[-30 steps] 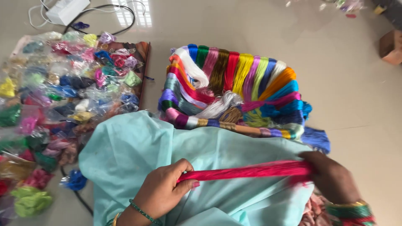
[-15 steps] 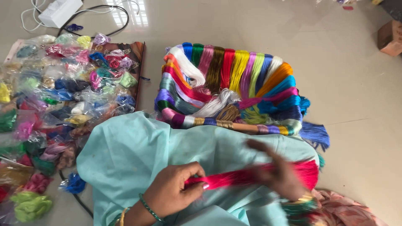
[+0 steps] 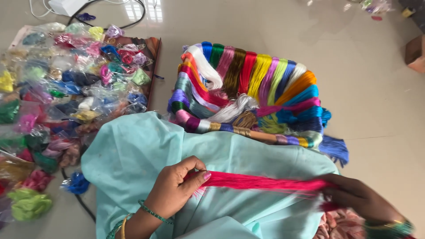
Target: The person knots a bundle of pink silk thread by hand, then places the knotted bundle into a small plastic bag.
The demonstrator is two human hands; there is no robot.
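A bright pink bundle of thread (image 3: 261, 182) stretches across a pale turquoise cloth (image 3: 141, 150) on my lap. My left hand (image 3: 175, 190) pinches its left end between thumb and fingers. My right hand (image 3: 358, 199) grips the other end at the lower right. Green and gold bangles show on both wrists.
A container hung with many-coloured thread skeins (image 3: 248, 95) sits just beyond the cloth. Several small clear bags of coloured thread (image 3: 66, 93) cover the floor at left. A white adapter with a black cable (image 3: 66, 6) lies at top left, a cardboard box (image 3: 415, 53) at right.
My right hand slid left along the pink bundle, then back to its right end. The view shifted slightly; my left hand kept its pinch.
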